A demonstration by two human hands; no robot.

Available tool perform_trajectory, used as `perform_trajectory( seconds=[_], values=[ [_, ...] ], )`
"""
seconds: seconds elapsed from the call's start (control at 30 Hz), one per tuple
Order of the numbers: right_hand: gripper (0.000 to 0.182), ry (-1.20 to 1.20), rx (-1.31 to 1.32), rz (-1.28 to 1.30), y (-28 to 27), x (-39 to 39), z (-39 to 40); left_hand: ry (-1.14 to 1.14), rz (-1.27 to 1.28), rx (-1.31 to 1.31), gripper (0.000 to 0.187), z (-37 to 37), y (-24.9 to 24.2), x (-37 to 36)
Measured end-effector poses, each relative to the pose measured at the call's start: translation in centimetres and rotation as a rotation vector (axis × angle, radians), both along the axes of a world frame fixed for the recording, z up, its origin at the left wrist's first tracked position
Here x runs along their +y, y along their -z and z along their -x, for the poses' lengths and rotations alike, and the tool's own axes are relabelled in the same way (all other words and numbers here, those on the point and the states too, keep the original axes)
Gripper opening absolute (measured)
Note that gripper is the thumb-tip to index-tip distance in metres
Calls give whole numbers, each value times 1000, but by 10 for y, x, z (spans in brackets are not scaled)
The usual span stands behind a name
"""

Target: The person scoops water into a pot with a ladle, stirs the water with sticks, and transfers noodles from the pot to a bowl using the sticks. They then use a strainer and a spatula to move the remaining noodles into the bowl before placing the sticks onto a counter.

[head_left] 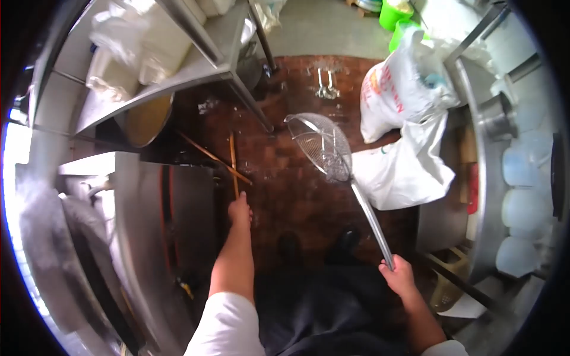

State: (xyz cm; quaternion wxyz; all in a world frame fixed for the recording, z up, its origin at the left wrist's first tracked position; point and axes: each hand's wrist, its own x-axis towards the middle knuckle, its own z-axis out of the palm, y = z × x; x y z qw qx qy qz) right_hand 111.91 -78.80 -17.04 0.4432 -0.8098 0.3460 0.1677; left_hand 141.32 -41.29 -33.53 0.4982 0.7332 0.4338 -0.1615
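Note:
My left hand [240, 212] is closed around a pair of long wooden cooking chopsticks [233, 155], which cross each other just beyond my fingers. In my right hand [399, 276] is the metal handle of a long-handled wire-mesh strainer [323, 139]. The strainer's round mesh basket points away from me, over the brown tiled floor [285, 196]. To the right of the basket lies a white sack [409, 166], partly behind the handle in this view.
A filled, printed white sack [389, 92] stands behind it. At left are a steel stove unit [184, 219], a large pot [148, 118] and a steel table [225, 72]. Pale plastic containers [519, 207] line the right shelf, with a slatted basket [449, 279] low down. Green buckets [393, 15] stand far back.

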Motion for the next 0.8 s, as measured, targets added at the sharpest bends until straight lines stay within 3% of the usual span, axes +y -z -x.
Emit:
perform_trajectory(
  seconds=[0.07,0.1,0.17,0.23,0.3,0.33,0.37,0.43,0.5,0.57,0.6,0.63,0.67,0.7,0.73,0.8],
  values=[
    [21,32,82,-85,37,-7,0,29,-165,125,43,-38,45,-3],
    [21,61,127,-116,49,-10,0,33,-158,129,43,-51,100,11],
    [21,123,253,-157,59,-14,-6,143,-371,-9,47,-74,223,53],
    [21,181,309,-152,74,-20,-12,165,-351,15,51,-92,258,63],
    [20,129,195,-113,86,-25,-6,141,-649,-223,55,-109,357,90],
    [20,170,165,-75,87,-21,-9,68,-370,-180,62,-111,322,73],
    [20,205,226,-67,85,-19,-16,111,-405,-40,62,-116,315,74],
    [18,173,262,42,83,-4,-25,171,-412,-62,66,-120,357,96],
    [18,156,240,112,86,6,-24,305,-529,-268,75,-105,330,82],
    [18,121,254,170,80,15,-30,201,-199,4,83,-93,304,81],
    [18,107,250,176,76,17,-35,335,-487,-259,81,-62,380,115],
    [19,127,280,136,72,19,-38,392,-623,-66,76,-33,341,99],
    [20,158,304,90,72,22,-38,490,-773,-255,72,15,415,144],
    [22,49,303,147,77,19,-34,416,-597,-60,67,40,339,120],
    [22,58,287,162,79,18,-37,398,-518,135,60,54,319,128],
    [24,15,246,108,83,22,-42,263,-913,319,45,78,367,150]
  ],
)
